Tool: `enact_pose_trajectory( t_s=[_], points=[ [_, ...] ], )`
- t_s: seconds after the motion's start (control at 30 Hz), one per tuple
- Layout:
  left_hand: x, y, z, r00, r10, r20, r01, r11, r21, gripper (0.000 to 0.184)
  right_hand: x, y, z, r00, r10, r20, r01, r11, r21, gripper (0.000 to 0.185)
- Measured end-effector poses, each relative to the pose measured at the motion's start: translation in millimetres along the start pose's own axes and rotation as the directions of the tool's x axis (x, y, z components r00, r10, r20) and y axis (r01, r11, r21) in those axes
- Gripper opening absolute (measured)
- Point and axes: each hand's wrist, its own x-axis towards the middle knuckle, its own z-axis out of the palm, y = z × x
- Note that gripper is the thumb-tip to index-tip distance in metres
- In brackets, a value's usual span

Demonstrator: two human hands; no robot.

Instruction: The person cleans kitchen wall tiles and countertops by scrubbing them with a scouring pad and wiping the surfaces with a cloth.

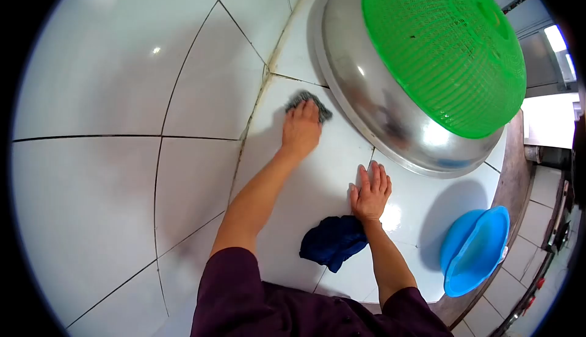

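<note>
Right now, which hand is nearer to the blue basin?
The right hand lies on the tiles, left of the blue basin; the left hand, on a grey scrubber, is farther, by the wall.

So the left arm's stretched way out front, left hand [302, 131] palm-down with fingers close together, while the right hand [371, 194] is flat nearer the body, fingers kinda spread, thumb out.

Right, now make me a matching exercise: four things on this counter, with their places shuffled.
1. Grey scrubbing pad
2. Green colander
3. Navy cloth
4. Light-blue basin

A. By the right wrist
B. Near the brown edge
C. Beneath the left hand
D. On the metal bowl

Pairs: 1-C, 2-D, 3-A, 4-B
</note>
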Motion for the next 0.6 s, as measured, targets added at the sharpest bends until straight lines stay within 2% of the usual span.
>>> enact_pose_trajectory(
  t_s=[0.03,0.07,0.1,0.17,0.23,0.3,0.37,0.43,0.5,0.53,0.6],
  points=[
    [-12.7,7.0,3.5,1.000,0.009,0.009,-0.010,0.999,0.050,0.046,1.4,-3.0,0.4,1.000,0.009,0.006,-0.009,1.000,-0.001,0.051],
    [-35.8,10.1,34.4,0.993,0.120,-0.011,-0.115,0.973,0.199,0.047,4.7,-4.1,2.5,1.000,0.006,0.000,-0.006,1.000,0.010,0.051],
    [-56.8,21.7,11.8,0.983,0.180,-0.038,-0.181,0.983,-0.017,0.048,2.9,-3.8,3.1,1.000,0.011,0.006,-0.011,1.000,0.008,0.051],
    [-51.5,6.4,10.0,0.978,0.208,0.016,-0.207,0.976,-0.063,0.049,1.3,-1.4,2.4,1.000,0.002,0.014,-0.002,1.000,0.002,0.050],
    [-6.5,-37.2,27.7,0.981,0.068,-0.184,-0.032,0.981,0.190,0.041,0.5,-1.4,2.5,1.000,0.000,0.009,0.000,1.000,0.001,0.050],
    [43.6,-76.6,-8.2,0.980,-0.146,-0.138,0.160,0.982,0.100,0.046,1.3,-0.8,3.8,1.000,-0.004,0.002,0.004,1.000,-0.004,0.050],
    [84.4,-53.5,-35.1,0.921,-0.336,0.198,0.297,0.933,0.201,0.045,-0.5,-1.8,3.7,1.000,-0.004,0.011,0.004,1.000,-0.006,0.050],
    [71.3,-60.6,-33.5,0.920,-0.347,0.185,0.320,0.934,0.162,0.045,0.9,-3.6,1.4,1.000,0.002,0.011,-0.002,1.000,-0.018,0.049],
    [40.5,-53.1,-25.4,0.946,-0.320,0.060,0.312,0.944,0.111,0.050,3.0,-1.8,2.3,1.000,-0.020,0.004,0.020,1.000,-0.009,0.049],
    [15.3,-54.1,-16.3,0.943,-0.327,0.056,0.320,0.941,0.115,0.050,3.9,-1.9,3.4,1.000,-0.021,-0.011,0.021,1.000,-0.021,0.048],
    [-36.6,-63.2,-3.0,0.959,-0.274,-0.073,0.282,0.949,0.138,0.055,0.6,-3.1,3.3,1.000,-0.014,-0.021,0.014,1.000,-0.022,0.048]
  ],
)
